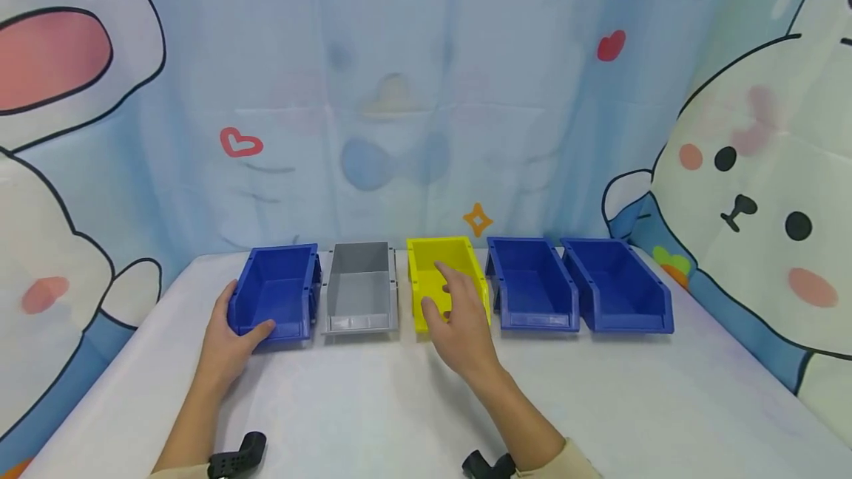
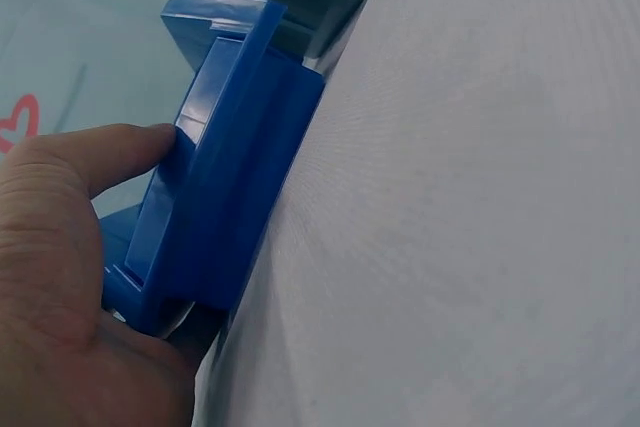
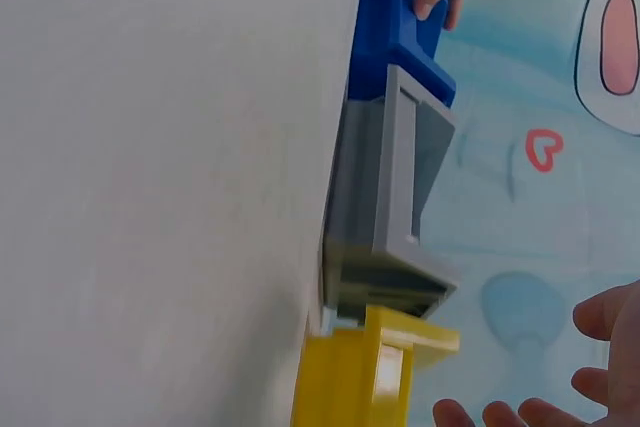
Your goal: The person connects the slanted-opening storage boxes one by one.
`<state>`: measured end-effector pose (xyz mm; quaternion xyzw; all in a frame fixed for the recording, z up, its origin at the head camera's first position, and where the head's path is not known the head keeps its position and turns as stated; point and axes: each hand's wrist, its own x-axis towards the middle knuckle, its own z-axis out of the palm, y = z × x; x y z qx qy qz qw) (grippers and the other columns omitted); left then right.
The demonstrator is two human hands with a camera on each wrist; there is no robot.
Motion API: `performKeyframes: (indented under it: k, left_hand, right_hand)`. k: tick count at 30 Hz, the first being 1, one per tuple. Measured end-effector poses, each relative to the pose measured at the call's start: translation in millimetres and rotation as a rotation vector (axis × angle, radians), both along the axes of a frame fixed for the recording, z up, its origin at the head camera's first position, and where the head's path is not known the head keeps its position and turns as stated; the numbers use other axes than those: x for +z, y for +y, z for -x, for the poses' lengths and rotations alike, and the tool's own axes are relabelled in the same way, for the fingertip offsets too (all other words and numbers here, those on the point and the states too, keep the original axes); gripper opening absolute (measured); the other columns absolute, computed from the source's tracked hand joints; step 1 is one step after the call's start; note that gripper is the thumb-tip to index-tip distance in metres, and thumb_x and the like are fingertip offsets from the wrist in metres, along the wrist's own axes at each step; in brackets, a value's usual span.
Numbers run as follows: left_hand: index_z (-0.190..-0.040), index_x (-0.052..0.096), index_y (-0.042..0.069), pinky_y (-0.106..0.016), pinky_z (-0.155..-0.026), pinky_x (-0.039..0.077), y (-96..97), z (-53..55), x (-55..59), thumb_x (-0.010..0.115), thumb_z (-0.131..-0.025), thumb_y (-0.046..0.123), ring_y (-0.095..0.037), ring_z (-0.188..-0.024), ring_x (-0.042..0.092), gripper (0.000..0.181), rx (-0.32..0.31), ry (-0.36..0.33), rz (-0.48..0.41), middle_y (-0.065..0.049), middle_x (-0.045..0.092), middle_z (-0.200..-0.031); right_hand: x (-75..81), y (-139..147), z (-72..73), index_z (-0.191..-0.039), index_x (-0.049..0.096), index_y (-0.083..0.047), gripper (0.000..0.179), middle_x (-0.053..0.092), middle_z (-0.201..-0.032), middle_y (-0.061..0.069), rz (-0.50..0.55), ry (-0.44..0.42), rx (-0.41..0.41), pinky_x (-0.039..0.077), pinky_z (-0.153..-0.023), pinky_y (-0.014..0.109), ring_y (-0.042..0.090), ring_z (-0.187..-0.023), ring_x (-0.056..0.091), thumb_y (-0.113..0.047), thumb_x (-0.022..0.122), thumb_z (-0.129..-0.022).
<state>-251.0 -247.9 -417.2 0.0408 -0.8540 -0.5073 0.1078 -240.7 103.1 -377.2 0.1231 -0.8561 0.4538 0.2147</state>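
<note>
My left hand (image 1: pixel 225 346) grips the leftmost blue storage bin (image 1: pixel 276 298) at its near left corner. The thumb lies over the front rim while the fingers run along the left side, as the left wrist view also shows at the bin's front wall (image 2: pixel 220 177). My right hand (image 1: pixel 459 327) hovers above the yellow bin (image 1: pixel 426 257), fingers loosely spread and holding nothing. In the right wrist view its fingertips stand apart from the yellow bin (image 3: pixel 340 387). A grey bin (image 1: pixel 359 290) sits between the leftmost blue bin and the yellow one. The visible bin interiors hold nothing.
Two more blue bins (image 1: pixel 535 279) stand right of the yellow one, side by side. All bins form a row near the back of the white-covered table (image 1: pixel 359 412). Behind them hangs a light blue curtain (image 1: pixel 519 94) with cartoon prints.
</note>
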Motion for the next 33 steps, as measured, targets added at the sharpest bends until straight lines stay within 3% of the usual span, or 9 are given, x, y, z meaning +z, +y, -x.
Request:
performKeyframes:
  k: [5, 14, 17, 23, 28, 33]
  left_hand:
    - [-0.168, 0.002, 0.016, -0.064, -0.128, 0.012, 5.2, 3.9, -4.2, 0.075, -0.093, 0.024, -0.044, -0.16, 0.008, 0.105, -0.018, 0.004, -0.023, -0.02, 0.008, -0.174]
    - [-0.168, 0.004, 0.019, -0.063, -0.129, 0.011, 9.8, 3.9, -8.0, 0.075, -0.093, 0.02, -0.044, -0.16, 0.009, 0.103, -0.001, -0.007, -0.055, -0.018, 0.009, -0.174]
    - [-0.168, 0.002, 0.019, -0.064, -0.128, 0.011, 9.5, 3.8, -7.1, 0.075, -0.094, 0.02, -0.044, -0.16, 0.008, 0.104, 0.002, -0.015, -0.058, -0.018, 0.008, -0.174]
    - [-0.168, 0.001, 0.021, -0.065, -0.128, 0.01, 7.7, 2.9, -4.7, 0.075, -0.095, 0.022, -0.044, -0.16, 0.007, 0.104, 0.01, -0.034, -0.063, -0.017, 0.007, -0.175]
    - [-0.168, 0.0, 0.022, -0.066, -0.128, 0.01, 5.0, 2.5, -3.9, 0.075, -0.095, 0.022, -0.044, -0.16, 0.005, 0.104, 0.021, -0.048, -0.061, -0.017, 0.005, -0.175]
    - [-0.168, 0.001, 0.024, -0.066, -0.127, 0.011, 0.7, 1.9, -3.4, 0.073, -0.096, 0.022, -0.045, -0.16, 0.005, 0.102, 0.038, -0.058, -0.063, -0.016, 0.005, -0.175]
  right_hand:
    - [0.6, -13, 0.8, -0.153, 0.048, -0.012, 0.056, 0.055, -0.144, 0.015, -0.021, 0.014, -0.019, 0.058, -0.09, 0.043, 0.033, -0.121, 0.056, -0.017, 0.061, -0.099]
    - [-0.2, -32, 4.9, -0.153, 0.048, -0.013, 0.055, 0.057, -0.141, 0.016, -0.017, -0.021, 0.007, 0.056, -0.09, 0.043, 0.033, -0.117, 0.058, -0.015, 0.06, -0.099]
    - [1.3, -39, 6.5, -0.154, 0.047, -0.013, 0.057, 0.055, -0.143, 0.018, -0.033, -0.043, 0.019, 0.056, -0.096, 0.047, 0.034, -0.12, 0.058, -0.015, 0.06, -0.098]
    - [4.1, -50, 13.2, -0.157, 0.043, -0.013, 0.063, 0.047, -0.153, 0.018, -0.124, -0.111, 0.032, 0.045, -0.116, 0.055, 0.036, -0.138, 0.052, -0.017, 0.062, -0.097]
    - [5.5, -62, 18.0, -0.159, 0.04, -0.014, 0.067, 0.034, -0.164, 0.02, -0.174, -0.178, 0.05, 0.045, -0.114, 0.059, 0.041, -0.145, 0.044, -0.018, 0.062, -0.096]
    - [2.7, -74, 22.1, -0.161, 0.036, -0.011, 0.071, 0.024, -0.167, 0.026, -0.209, -0.191, 0.066, 0.044, -0.114, 0.062, 0.046, -0.148, 0.037, -0.018, 0.062, -0.095]
